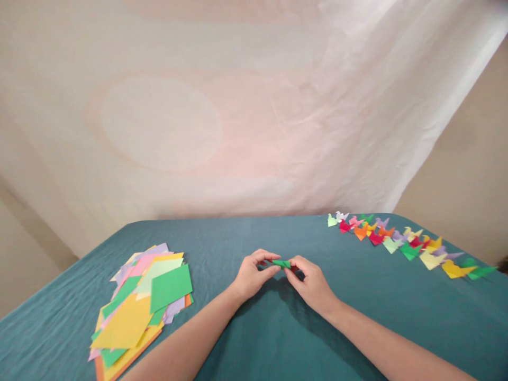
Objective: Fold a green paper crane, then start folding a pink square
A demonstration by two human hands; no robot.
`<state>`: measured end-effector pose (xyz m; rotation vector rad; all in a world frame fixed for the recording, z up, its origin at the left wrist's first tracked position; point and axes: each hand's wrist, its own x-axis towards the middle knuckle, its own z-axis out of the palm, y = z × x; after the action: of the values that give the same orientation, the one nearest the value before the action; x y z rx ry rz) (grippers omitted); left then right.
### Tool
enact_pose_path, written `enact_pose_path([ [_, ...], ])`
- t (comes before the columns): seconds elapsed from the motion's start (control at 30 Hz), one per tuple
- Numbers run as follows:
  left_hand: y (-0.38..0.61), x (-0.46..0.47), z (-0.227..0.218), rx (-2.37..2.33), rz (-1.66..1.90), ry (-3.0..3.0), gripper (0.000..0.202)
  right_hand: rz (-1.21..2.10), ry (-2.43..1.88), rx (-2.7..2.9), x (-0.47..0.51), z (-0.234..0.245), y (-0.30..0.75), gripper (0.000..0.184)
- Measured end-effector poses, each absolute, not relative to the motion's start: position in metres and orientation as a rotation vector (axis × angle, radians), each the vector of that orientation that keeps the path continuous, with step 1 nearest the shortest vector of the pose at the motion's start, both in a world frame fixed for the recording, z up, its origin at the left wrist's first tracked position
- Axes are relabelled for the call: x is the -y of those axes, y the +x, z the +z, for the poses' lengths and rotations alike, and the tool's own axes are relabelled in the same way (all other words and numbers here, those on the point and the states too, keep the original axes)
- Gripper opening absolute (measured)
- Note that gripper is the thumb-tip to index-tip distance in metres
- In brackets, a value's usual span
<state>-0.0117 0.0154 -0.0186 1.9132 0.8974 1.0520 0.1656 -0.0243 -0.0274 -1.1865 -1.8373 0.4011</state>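
A small folded piece of green paper (281, 263) is pinched between both hands over the middle of the table. My left hand (256, 273) grips its left end with thumb and fingers. On the opposite end, my right hand (311, 280) holds it in a similar pinch. The fingers cover both ends, so only the middle of the folded paper shows.
To the left lies a loose pile of coloured paper sheets (170, 288). Rows of folded paper birds (392, 243) in many colours stand along the right side. The table (238, 235) has a dark teal cloth, with a pale hanging sheet (246, 116) behind it.
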Motion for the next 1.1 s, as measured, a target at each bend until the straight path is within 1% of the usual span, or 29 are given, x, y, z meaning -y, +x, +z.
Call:
enact_pose_path([
  [0.13, -0.011, -0.009, -0.012, -0.935, 1.123, 2.119, 0.021, 0.153, -1.166, 1.941, 0.023, -0.031, 0.169, 0.014],
  [0.27, -0.010, -0.005, -0.013, -0.978, 1.091, 2.311, 0.021, -0.066, -1.172, 2.041, 0.022, -0.033, 0.172, 0.018],
  [0.53, -0.012, -0.003, -0.014, -0.997, 0.947, 2.587, 0.017, -0.289, -1.298, 2.211, 0.022, -0.032, 0.171, 0.017],
  [0.73, -0.012, -0.004, -0.015, -0.965, 0.833, 2.660, 0.014, -0.260, -1.311, 2.267, 0.024, -0.028, 0.166, 0.017],
  [0.87, -0.013, -0.006, -0.016, -0.994, 0.785, 2.674, 0.016, -0.147, -1.324, 2.247, 0.023, -0.029, 0.168, 0.010],
  [1.0, -0.014, -0.007, -0.016, -0.969, 0.733, 2.677, 0.018, 0.022, -1.364, 2.178, 0.020, -0.030, 0.177, 0.014],
  [1.1, -0.015, -0.007, -0.016, -0.945, 0.718, 2.679, 0.020, 0.081, -1.392, 2.123, 0.015, -0.030, 0.187, 0.021],
])
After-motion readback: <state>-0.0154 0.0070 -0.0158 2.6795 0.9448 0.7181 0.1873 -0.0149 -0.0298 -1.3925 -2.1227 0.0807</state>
